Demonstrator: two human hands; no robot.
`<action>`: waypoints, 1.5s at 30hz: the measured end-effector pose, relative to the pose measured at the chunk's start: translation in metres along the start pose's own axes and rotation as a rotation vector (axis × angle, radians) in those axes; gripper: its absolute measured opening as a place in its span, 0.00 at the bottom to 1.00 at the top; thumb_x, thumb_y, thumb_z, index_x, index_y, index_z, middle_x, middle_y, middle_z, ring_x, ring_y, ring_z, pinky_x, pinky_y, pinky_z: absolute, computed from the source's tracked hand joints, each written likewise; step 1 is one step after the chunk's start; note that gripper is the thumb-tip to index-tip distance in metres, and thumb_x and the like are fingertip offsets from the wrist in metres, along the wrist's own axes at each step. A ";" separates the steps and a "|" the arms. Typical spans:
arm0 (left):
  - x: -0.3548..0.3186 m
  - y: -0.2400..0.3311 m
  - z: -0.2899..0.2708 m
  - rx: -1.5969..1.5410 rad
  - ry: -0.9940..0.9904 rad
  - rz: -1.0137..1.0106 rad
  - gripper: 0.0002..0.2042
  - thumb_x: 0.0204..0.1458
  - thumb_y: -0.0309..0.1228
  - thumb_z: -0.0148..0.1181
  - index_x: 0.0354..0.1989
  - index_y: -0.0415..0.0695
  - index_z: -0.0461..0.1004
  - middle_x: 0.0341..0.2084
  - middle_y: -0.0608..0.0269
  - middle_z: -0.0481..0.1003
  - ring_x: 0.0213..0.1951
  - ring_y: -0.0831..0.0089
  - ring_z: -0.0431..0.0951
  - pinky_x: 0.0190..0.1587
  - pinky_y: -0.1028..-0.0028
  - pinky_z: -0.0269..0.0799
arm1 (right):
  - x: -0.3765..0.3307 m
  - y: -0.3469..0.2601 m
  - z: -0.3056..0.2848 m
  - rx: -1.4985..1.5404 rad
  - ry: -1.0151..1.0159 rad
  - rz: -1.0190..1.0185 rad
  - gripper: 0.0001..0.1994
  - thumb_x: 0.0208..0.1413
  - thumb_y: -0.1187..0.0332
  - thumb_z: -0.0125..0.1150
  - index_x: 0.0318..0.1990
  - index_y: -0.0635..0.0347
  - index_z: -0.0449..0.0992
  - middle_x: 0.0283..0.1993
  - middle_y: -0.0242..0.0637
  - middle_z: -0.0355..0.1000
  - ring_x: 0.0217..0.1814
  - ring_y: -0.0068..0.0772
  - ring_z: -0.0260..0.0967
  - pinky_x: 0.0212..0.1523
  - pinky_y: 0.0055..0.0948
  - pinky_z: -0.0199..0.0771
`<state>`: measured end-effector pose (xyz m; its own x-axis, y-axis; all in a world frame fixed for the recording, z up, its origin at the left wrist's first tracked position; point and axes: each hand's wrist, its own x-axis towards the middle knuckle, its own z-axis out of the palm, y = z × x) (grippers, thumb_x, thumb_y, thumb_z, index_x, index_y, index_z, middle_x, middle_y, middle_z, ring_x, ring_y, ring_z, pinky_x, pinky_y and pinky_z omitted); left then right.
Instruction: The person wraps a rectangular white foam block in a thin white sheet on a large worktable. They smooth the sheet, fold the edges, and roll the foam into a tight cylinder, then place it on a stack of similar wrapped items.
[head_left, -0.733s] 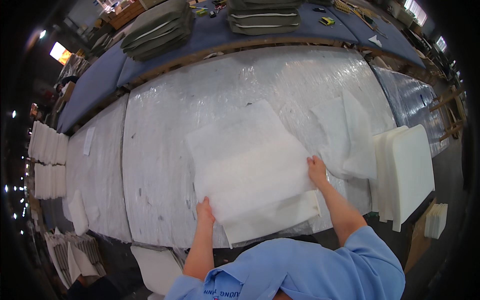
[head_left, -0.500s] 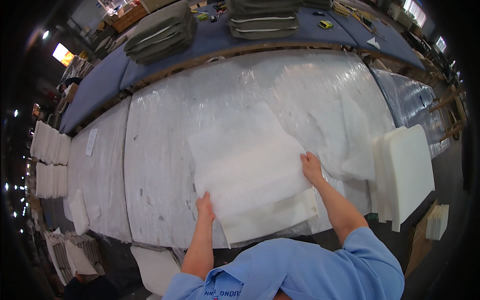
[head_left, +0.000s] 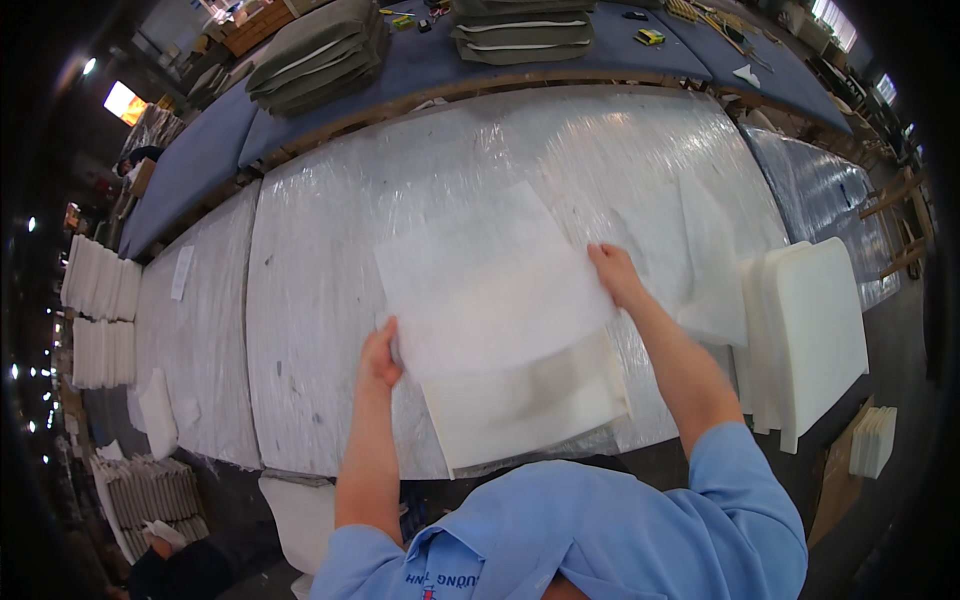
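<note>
A thin white fabric sheet (head_left: 490,285) is spread over a plastic-covered table (head_left: 330,260). My left hand (head_left: 379,355) grips its near left edge. My right hand (head_left: 615,275) grips its right edge. The sheet's near edge is lifted off a thick cream foam pad (head_left: 530,405), which lies at the table's front edge and is partly covered by the sheet.
A stack of white foam cushions (head_left: 815,330) stands at the right end. Another loose white sheet (head_left: 700,260) lies beyond my right hand. Grey-green cushions (head_left: 320,55) are piled on the blue bench behind. White pads (head_left: 100,290) are stacked at far left.
Both hands have drawn the fabric sheet back and up from the table's front edge, uncovering more of the foam pad beneath.
</note>
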<state>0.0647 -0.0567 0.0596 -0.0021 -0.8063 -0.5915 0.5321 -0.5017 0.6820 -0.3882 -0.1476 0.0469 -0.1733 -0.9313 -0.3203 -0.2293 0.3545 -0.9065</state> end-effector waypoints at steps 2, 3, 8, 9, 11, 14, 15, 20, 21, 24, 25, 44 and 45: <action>0.011 0.044 0.008 -0.005 0.025 0.044 0.24 0.70 0.44 0.51 0.61 0.33 0.70 0.56 0.50 0.77 0.57 0.57 0.78 0.61 0.55 0.75 | 0.019 -0.032 0.004 0.154 -0.020 -0.006 0.18 0.67 0.57 0.57 0.42 0.68 0.79 0.34 0.36 0.77 0.34 0.27 0.70 0.37 0.35 0.72; 0.011 0.060 0.015 0.006 0.076 0.083 0.24 0.70 0.44 0.51 0.61 0.33 0.70 0.56 0.50 0.77 0.57 0.57 0.78 0.61 0.56 0.75 | 0.026 -0.051 0.008 0.203 -0.039 -0.002 0.18 0.67 0.57 0.57 0.42 0.67 0.79 0.34 0.35 0.77 0.34 0.27 0.69 0.37 0.34 0.72; -0.005 0.097 0.065 0.012 0.097 0.215 0.25 0.70 0.45 0.51 0.61 0.33 0.70 0.56 0.50 0.77 0.56 0.58 0.79 0.58 0.58 0.77 | 0.032 -0.098 -0.027 0.320 -0.007 -0.072 0.15 0.69 0.59 0.55 0.44 0.65 0.78 0.35 0.32 0.76 0.35 0.24 0.70 0.38 0.31 0.73; -0.014 0.097 0.070 0.051 0.098 0.244 0.25 0.69 0.45 0.52 0.61 0.33 0.70 0.55 0.51 0.77 0.55 0.58 0.79 0.58 0.58 0.78 | 0.023 -0.101 -0.036 0.345 0.008 -0.111 0.15 0.69 0.59 0.55 0.42 0.65 0.79 0.34 0.31 0.75 0.34 0.23 0.68 0.38 0.31 0.72; -0.042 0.076 0.068 0.125 0.137 0.271 0.26 0.69 0.46 0.53 0.62 0.34 0.69 0.55 0.52 0.78 0.54 0.59 0.80 0.57 0.58 0.79 | -0.002 -0.094 -0.043 0.331 0.017 -0.146 0.15 0.69 0.60 0.55 0.40 0.65 0.78 0.33 0.30 0.74 0.33 0.21 0.66 0.36 0.30 0.69; -0.099 0.019 0.040 0.129 0.201 0.192 0.27 0.68 0.47 0.54 0.63 0.34 0.68 0.54 0.52 0.77 0.54 0.60 0.79 0.55 0.58 0.79 | -0.062 -0.054 -0.049 0.234 0.006 -0.146 0.15 0.69 0.60 0.55 0.38 0.64 0.78 0.31 0.26 0.72 0.33 0.18 0.64 0.34 0.26 0.67; -0.110 -0.007 0.025 0.154 0.220 0.164 0.27 0.68 0.47 0.54 0.64 0.34 0.67 0.54 0.51 0.77 0.54 0.60 0.78 0.55 0.59 0.78 | -0.079 -0.032 -0.056 0.200 0.016 -0.120 0.15 0.70 0.60 0.55 0.38 0.63 0.78 0.30 0.24 0.71 0.33 0.16 0.63 0.34 0.25 0.66; -0.117 -0.127 -0.008 0.322 0.427 0.083 0.23 0.68 0.44 0.56 0.57 0.33 0.73 0.50 0.54 0.78 0.48 0.66 0.78 0.51 0.65 0.76 | -0.135 0.097 -0.047 0.034 0.092 0.036 0.14 0.70 0.61 0.55 0.33 0.60 0.75 0.27 0.23 0.67 0.30 0.17 0.59 0.32 0.27 0.63; -0.114 -0.139 -0.010 0.299 0.464 0.065 0.22 0.68 0.44 0.56 0.56 0.34 0.74 0.48 0.56 0.78 0.46 0.67 0.77 0.50 0.66 0.75 | -0.142 0.110 -0.043 -0.038 0.122 0.049 0.14 0.69 0.61 0.56 0.33 0.61 0.74 0.26 0.24 0.66 0.30 0.18 0.58 0.32 0.28 0.62; -0.112 -0.162 -0.014 0.254 0.572 0.046 0.19 0.68 0.41 0.55 0.52 0.34 0.76 0.40 0.61 0.78 0.40 0.71 0.75 0.46 0.69 0.72 | -0.151 0.133 -0.035 -0.168 0.170 0.051 0.15 0.67 0.60 0.57 0.32 0.62 0.73 0.24 0.28 0.65 0.28 0.21 0.58 0.32 0.30 0.62; -0.112 -0.166 -0.016 0.272 0.576 0.066 0.19 0.69 0.41 0.54 0.50 0.34 0.77 0.39 0.62 0.78 0.40 0.72 0.74 0.46 0.70 0.72 | -0.154 0.140 -0.034 -0.199 0.181 0.047 0.15 0.67 0.60 0.58 0.32 0.62 0.72 0.24 0.29 0.65 0.28 0.22 0.58 0.32 0.31 0.63; -0.116 -0.180 -0.039 0.616 0.570 -0.049 0.20 0.64 0.45 0.60 0.33 0.37 0.79 0.24 0.69 0.74 0.28 0.76 0.70 0.34 0.70 0.68 | -0.163 0.160 -0.037 -0.421 0.157 0.019 0.16 0.67 0.56 0.58 0.40 0.63 0.75 0.29 0.43 0.74 0.30 0.37 0.69 0.37 0.41 0.69; -0.113 -0.185 -0.038 0.615 0.553 0.015 0.20 0.64 0.45 0.60 0.33 0.36 0.79 0.25 0.65 0.76 0.28 0.72 0.72 0.35 0.68 0.69 | -0.161 0.160 -0.037 -0.436 0.162 0.028 0.16 0.67 0.57 0.57 0.39 0.63 0.75 0.29 0.43 0.73 0.30 0.37 0.68 0.36 0.40 0.69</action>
<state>-0.0012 0.1391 -0.0165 0.5039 -0.6239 -0.5973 -0.0298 -0.7037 0.7099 -0.4324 0.0625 -0.0360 -0.3249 -0.9080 -0.2647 -0.5976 0.4140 -0.6867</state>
